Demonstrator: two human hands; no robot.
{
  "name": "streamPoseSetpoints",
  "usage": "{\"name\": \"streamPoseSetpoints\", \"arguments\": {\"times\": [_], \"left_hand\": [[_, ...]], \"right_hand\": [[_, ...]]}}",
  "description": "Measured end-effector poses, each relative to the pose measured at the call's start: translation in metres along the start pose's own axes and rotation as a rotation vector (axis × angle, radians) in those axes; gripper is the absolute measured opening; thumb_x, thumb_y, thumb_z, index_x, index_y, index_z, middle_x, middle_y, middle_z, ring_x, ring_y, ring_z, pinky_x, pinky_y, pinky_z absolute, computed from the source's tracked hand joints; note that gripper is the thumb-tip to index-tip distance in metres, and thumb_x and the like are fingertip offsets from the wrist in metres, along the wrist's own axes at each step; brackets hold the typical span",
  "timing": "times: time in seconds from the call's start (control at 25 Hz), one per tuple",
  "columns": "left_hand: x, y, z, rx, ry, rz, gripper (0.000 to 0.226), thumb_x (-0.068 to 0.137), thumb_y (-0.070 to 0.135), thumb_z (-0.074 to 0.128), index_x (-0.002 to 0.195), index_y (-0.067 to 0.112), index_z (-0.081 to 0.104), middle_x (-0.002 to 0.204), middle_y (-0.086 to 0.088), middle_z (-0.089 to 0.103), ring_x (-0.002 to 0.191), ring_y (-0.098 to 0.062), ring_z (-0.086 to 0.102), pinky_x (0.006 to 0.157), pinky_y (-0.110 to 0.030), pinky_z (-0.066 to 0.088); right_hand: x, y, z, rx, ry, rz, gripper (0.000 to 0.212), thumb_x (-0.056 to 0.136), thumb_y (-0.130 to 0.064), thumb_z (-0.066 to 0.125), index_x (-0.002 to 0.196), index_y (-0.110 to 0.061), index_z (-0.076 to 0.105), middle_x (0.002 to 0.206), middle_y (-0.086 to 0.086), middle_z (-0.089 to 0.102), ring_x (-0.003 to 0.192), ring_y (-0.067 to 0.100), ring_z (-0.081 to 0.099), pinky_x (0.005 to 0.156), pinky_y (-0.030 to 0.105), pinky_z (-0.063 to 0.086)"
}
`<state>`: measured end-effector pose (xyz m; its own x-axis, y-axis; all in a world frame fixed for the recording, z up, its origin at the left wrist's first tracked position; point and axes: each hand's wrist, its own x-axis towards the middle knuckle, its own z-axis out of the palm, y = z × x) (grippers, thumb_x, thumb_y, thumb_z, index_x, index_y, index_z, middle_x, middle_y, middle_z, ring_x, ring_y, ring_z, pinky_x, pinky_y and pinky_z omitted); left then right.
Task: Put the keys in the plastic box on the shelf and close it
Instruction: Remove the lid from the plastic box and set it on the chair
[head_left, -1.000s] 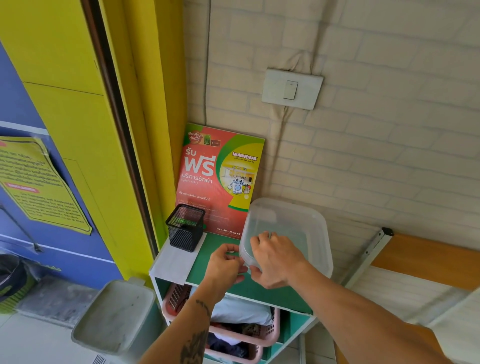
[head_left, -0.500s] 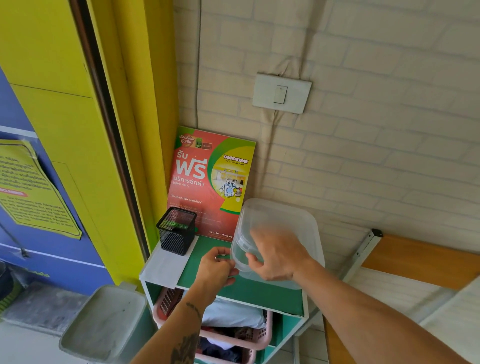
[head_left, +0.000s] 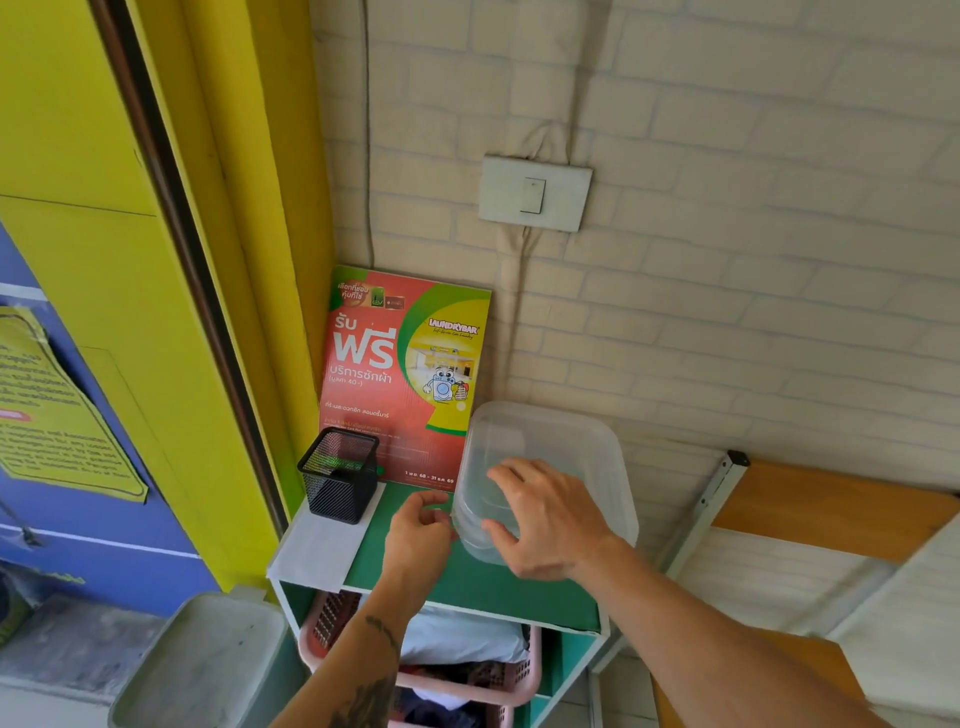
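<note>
A clear plastic box (head_left: 582, 447) with its lid on stands on the green top of the shelf (head_left: 483, 582), against the brick wall. My right hand (head_left: 550, 519) lies over the lid's near left part with fingers spread, the thumb at the box's front corner. My left hand (head_left: 421, 535) is curled at the box's left edge, thumb and forefinger pinched at its rim. No keys are visible; the hands and the cloudy plastic hide the inside.
A black mesh pen holder (head_left: 340, 473) stands on the shelf's left corner, with a red laundry flyer (head_left: 405, 374) leaning on the wall behind. A pink basket (head_left: 467, 686) of clothes sits below. A grey bin (head_left: 202, 670) stands at the left, a wooden board (head_left: 831, 509) at the right.
My right hand has let go of the lid's near edge and spread its fingers over the top. The lid now lies flatter on the box. My left hand stays at the rim.
</note>
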<state>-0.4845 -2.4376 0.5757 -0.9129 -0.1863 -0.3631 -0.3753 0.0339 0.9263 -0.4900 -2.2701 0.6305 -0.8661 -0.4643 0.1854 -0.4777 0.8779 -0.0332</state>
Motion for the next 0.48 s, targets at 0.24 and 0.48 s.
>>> {"name": "streamPoseSetpoints", "arguments": {"times": [0.24, 0.48], "left_hand": [[0.002, 0.020, 0.010, 0.282, 0.120, 0.250, 0.019, 0.091, 0.017, 0.047, 0.097, 0.021, 0.065, 0.099, 0.000, 0.066, 0.087, -0.023, 0.062, 0.078, -0.036, 0.052], [0.000, 0.024, 0.028, 0.325, 0.036, 0.252, 0.026, 0.095, 0.023, 0.043, 0.102, 0.010, 0.064, 0.110, -0.010, 0.061, 0.090, -0.021, 0.055, 0.081, -0.035, 0.045]], "right_hand": [[-0.024, 0.057, -0.003, 0.310, 0.316, 0.579, 0.048, 0.090, -0.041, 0.056, 0.131, -0.019, 0.047, 0.129, 0.004, 0.054, 0.115, 0.022, 0.052, 0.089, 0.037, 0.046], [-0.035, 0.060, 0.002, 0.845, 0.106, 1.013, 0.047, 0.096, -0.038, 0.051, 0.137, -0.015, 0.044, 0.129, 0.009, 0.057, 0.107, 0.025, 0.057, 0.094, 0.045, 0.050]]}}
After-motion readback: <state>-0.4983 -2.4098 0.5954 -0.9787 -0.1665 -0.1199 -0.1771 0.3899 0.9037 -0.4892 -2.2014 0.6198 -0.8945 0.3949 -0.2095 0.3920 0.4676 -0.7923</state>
